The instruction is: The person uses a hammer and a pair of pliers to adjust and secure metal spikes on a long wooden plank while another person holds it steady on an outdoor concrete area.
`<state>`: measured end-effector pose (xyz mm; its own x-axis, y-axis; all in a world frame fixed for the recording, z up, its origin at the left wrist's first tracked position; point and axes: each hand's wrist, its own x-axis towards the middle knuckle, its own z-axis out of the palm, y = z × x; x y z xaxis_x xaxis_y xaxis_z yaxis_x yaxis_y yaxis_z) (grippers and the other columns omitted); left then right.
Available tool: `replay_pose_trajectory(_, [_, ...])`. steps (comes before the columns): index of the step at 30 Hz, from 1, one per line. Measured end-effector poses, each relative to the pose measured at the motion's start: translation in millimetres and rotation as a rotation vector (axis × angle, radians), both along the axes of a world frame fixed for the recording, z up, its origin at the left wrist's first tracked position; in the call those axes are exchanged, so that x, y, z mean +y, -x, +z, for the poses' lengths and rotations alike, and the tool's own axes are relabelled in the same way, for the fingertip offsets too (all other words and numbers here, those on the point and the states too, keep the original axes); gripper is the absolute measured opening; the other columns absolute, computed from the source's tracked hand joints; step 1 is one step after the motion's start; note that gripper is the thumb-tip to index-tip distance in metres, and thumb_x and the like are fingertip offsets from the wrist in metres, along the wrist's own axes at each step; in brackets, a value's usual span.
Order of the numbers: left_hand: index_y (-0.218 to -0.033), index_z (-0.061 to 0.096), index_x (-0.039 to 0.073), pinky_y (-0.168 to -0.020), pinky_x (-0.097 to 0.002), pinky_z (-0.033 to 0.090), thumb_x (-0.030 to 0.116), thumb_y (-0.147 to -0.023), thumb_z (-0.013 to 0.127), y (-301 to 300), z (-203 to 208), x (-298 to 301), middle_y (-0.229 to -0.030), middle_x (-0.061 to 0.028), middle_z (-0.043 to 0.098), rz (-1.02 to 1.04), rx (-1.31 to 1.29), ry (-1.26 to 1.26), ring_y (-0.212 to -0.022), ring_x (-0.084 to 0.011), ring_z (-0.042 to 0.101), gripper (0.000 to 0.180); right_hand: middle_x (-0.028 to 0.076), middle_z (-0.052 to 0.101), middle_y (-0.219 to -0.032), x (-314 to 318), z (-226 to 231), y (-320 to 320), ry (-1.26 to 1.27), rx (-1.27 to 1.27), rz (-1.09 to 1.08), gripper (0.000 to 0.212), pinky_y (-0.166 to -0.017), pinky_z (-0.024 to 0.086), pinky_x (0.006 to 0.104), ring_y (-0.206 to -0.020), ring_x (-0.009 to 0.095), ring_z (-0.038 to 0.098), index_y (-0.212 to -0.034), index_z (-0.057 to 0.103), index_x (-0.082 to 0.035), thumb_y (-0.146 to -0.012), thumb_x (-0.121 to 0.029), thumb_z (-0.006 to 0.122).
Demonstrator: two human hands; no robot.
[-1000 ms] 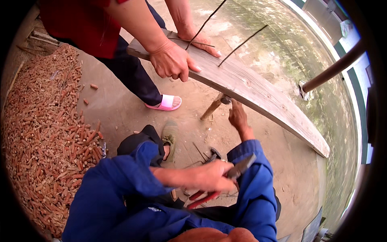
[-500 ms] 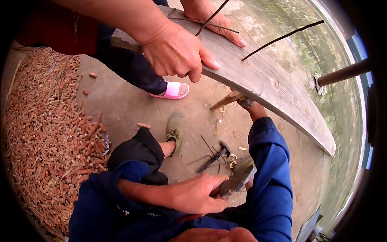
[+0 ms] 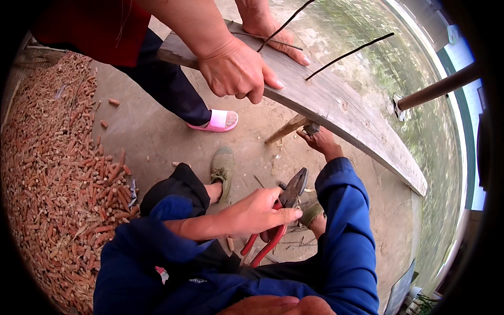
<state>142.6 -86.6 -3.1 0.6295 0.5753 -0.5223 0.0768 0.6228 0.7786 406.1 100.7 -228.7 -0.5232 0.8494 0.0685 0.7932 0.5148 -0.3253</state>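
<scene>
My left hand (image 3: 252, 212) is closed round a pair of pliers (image 3: 293, 191) with dark jaws and red handles, which spread below my fingers. The jaws point up and to the right. My right hand (image 3: 321, 142) reaches under the edge of a weathered wooden plank (image 3: 362, 118). Its fingers curl at a dark block-like end (image 3: 312, 127) beside a short wooden stick (image 3: 283, 130); the plank partly hides the grip. Two dark bent wires, a nearer wire (image 3: 350, 55) and a farther wire (image 3: 286, 25), stick up from the plank.
Another person's hand (image 3: 233, 68) grips the plank's near edge; their other hand (image 3: 278, 37) presses on top. A heap of corncobs (image 3: 58, 184) covers the floor at left. A brown pole (image 3: 436, 94) slants in at right. Their pink slipper (image 3: 216, 122) is near my shoe (image 3: 222, 165).
My left hand has turned the pliers: the jaws now point more upward and the red handles show. My right hand's fingers have come further into view beneath the plank. The whole view has shifted slightly.
</scene>
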Motion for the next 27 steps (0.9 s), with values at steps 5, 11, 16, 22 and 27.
replay_pose_trajectory(5, [-0.094,0.048,-0.003,-0.044,-0.0262,0.051,0.024,-0.090,0.061,-4.9,-1.6,4.8,-0.071,-0.0081,0.061,0.016,-0.020,0.047,-0.058,-0.0137,0.062,0.031,0.021,0.052,-0.061,-32.0,29.7,-16.3,0.235,-0.175,-0.121,0.062,-0.057,0.039,0.0474,-0.062,0.040,0.053,-0.061,0.055,0.000,-0.088,-0.056,0.049])
replay_pose_trajectory(11, [-0.096,0.049,-0.003,-0.044,-0.0259,0.051,0.022,-0.089,0.061,-3.6,-6.9,7.6,-0.072,-0.0074,0.062,-0.027,0.020,-0.009,-0.057,-0.0137,0.061,0.029,0.022,0.057,-0.065,-59.9,31.5,-41.9,0.173,-0.052,-0.227,0.061,-0.060,0.043,0.0471,-0.067,0.040,0.058,-0.064,0.058,-0.001,-0.089,-0.056,0.049])
replay_pose_trajectory(16, [-0.102,0.046,-0.003,-0.048,-0.0257,0.052,0.021,-0.090,0.061,-8.8,-13.2,14.0,-0.080,-0.0113,0.064,-0.027,0.006,0.019,-0.065,-0.0165,0.064,0.030,0.020,0.063,-0.077,-86.1,17.3,-64.0,0.465,0.222,-0.530,0.053,-0.067,0.046,0.0427,-0.077,0.037,0.061,-0.074,0.064,-0.004,-0.091,-0.052,0.048])
replay_pose_trajectory(22, [-0.098,0.046,-0.003,-0.047,-0.0250,0.051,0.020,-0.088,0.064,-23.8,-38.4,11.5,-0.084,-0.0125,0.065,0.082,-0.029,0.075,-0.067,-0.0186,0.066,0.030,0.018,0.060,-0.064,-114.7,14.3,-48.6,0.362,0.138,-0.520,0.052,-0.061,0.045,0.0399,-0.062,0.030,0.059,-0.070,0.063,-0.002,-0.092,-0.047,0.050])
replay_pose_trajectory(27, [-0.099,0.048,-0.001,-0.046,-0.0276,0.051,0.021,-0.087,0.066,-38.1,-92.8,2.3,-0.087,-0.0138,0.066,0.150,0.016,0.099,-0.068,-0.0196,0.067,0.031,0.017,0.063,-0.067,-115.3,6.3,-51.5,0.409,0.287,-0.541,0.055,-0.061,0.046,0.0387,-0.062,0.028,0.059,-0.069,0.063,-0.001,-0.089,-0.052,0.053])
